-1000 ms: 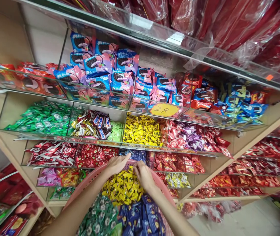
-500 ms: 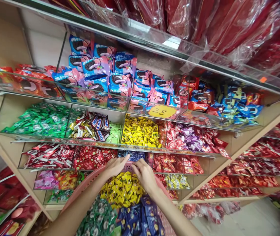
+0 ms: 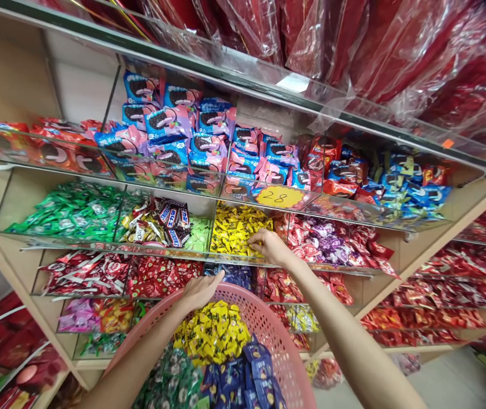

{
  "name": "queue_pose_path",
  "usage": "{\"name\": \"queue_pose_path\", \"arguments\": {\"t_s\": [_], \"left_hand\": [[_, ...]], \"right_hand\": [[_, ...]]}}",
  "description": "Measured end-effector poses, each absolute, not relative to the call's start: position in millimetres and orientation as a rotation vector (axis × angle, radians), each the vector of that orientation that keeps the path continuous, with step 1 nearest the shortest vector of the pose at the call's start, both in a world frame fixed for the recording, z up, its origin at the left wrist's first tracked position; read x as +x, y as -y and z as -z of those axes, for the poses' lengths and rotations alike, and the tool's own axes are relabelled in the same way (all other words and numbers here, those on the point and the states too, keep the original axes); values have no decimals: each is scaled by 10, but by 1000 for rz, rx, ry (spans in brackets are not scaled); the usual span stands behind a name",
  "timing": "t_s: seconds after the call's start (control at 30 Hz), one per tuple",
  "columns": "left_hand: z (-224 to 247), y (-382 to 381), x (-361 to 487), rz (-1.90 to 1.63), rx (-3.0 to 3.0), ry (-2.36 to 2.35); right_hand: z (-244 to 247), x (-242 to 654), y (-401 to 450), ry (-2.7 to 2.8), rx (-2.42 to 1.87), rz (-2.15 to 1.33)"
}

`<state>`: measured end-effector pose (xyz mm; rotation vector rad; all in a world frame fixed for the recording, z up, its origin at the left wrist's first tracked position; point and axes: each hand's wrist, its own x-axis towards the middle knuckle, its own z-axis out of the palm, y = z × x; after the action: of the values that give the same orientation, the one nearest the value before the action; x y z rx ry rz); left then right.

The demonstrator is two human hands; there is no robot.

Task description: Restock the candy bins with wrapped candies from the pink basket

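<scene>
A pink perforated basket (image 3: 291, 341) sits close in front of me. Inside are yellow-wrapped candies (image 3: 215, 335), dark blue packets (image 3: 229, 378) and green packets (image 3: 170, 372). My left hand (image 3: 202, 292) grips the far rim of the basket, its thumb pointing right and the other fingers mostly hidden. My right hand (image 3: 269, 247) reaches over the front of a shelf bin, with curled fingers touching a heap of yellow candies (image 3: 236, 224). What those fingers hold, if anything, is hidden.
Left of the yellow bin lie green candies (image 3: 74, 210) and Snickers bars (image 3: 172, 221). Above runs a glass shelf edge with a yellow "28" tag (image 3: 279, 196) and blue cookie packs (image 3: 168, 122). Red packets (image 3: 283, 284) fill lower bins.
My right hand has left the far side of the basket and moved up and forward to the yellow candies on the shelf. My left hand stays on the basket rim.
</scene>
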<state>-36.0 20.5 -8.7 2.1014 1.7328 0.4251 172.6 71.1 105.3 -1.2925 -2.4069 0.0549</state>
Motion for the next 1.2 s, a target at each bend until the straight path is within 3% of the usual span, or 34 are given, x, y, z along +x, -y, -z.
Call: {"name": "queue_pose_path", "arguments": {"t_s": [0.27, 0.63, 0.97, 1.2], "left_hand": [[121, -216, -372, -436, 2085, -1727], [139, -233, -377, -439, 2095, -1719], [169, -256, -385, -415, 2119, -1685], [193, -282, -384, -371, 2118, -1682]], "right_hand": [[-965, 1639, -868, 2554, -1287, -221], [-1142, 1764, -735, 2241, -1239, -84], [-1108, 1565, -255, 1693, -1090, -862], [-696, 1553, 91, 1790, -1076, -1082]]}}
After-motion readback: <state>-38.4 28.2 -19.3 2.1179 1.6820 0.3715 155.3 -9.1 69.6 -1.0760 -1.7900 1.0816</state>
